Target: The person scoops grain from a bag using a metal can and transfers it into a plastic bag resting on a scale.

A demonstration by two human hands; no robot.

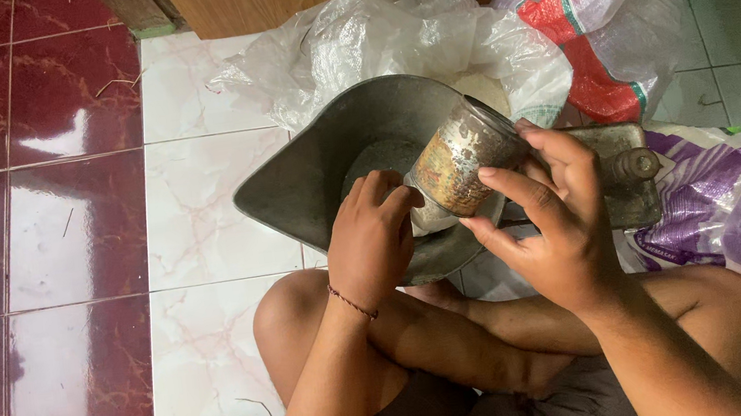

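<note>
Right hand (556, 225) has a full grip on the rusty cylindrical metal tin (462, 160), tipped over the dented grey metal scoop pan (312, 177); left hand (373, 235) steadies its bottom. Pan looks mostly empty, white woven sack (389, 32) open behind.

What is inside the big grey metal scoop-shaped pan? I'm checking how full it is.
A thin pale patch of grains shows in the grey metal scoop-shaped pan. The rusty tin can, left hand and right hand cover its near side.
</note>
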